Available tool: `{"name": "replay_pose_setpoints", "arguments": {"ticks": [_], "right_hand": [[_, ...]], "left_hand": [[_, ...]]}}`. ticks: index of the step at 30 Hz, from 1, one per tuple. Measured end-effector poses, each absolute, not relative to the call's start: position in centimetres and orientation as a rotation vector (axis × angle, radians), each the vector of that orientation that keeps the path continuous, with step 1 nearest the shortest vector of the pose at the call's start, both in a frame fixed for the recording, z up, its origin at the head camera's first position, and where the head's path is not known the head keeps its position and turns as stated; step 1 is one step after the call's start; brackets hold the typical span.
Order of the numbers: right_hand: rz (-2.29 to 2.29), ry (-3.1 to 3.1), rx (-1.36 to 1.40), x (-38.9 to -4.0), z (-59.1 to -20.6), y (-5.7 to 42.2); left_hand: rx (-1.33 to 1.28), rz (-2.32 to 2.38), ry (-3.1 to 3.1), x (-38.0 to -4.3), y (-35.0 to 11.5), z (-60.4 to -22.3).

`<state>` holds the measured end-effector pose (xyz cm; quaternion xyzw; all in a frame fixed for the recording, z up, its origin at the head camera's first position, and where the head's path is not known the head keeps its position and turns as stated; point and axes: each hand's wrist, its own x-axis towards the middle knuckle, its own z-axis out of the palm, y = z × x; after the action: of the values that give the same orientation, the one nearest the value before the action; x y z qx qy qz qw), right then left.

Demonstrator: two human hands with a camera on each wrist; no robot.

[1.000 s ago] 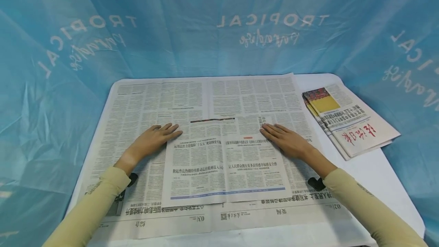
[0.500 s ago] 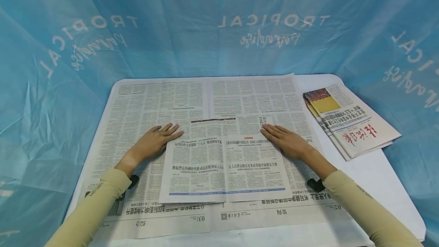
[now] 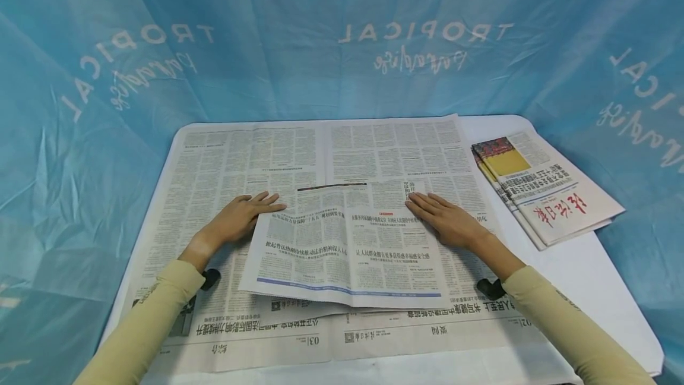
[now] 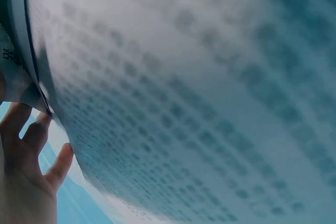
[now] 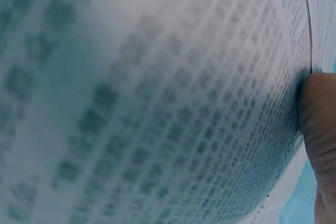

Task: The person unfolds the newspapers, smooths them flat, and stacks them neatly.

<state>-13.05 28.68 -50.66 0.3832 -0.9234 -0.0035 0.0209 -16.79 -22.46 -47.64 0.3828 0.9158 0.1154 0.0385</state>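
A folded newspaper lies across the middle of the open newspaper sheets, its near edge raised in a curve, higher at the left corner. My left hand holds its left edge, fingers on the upper side and thumb out of sight in the head view. Opposite, my right hand grips the right edge, fingertips over the print and thumb hidden. Both wrist views are filled by the bowed printed page close up, with left-hand fingers at its edge and part of the right hand against the other edge.
Open newspaper sheets cover most of the white table. A stack of folded newspapers sits at the right side. Blue curtains printed with white lettering hang behind and on both sides.
The near edge of the folded newspaper has risen and bowed, with the left corner shifting outward and the right corner inward. Both hands stay almost where they were.
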Motion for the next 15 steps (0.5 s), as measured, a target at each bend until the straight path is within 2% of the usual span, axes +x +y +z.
{"name": "replay_pose_setpoints", "arguments": {"ticks": [15], "right_hand": [[0.121, -2.652, 1.218, -13.77, -50.64, 28.60]], "left_hand": [[1.113, 0.873, 2.674, -17.02, -22.47, -47.80]]}}
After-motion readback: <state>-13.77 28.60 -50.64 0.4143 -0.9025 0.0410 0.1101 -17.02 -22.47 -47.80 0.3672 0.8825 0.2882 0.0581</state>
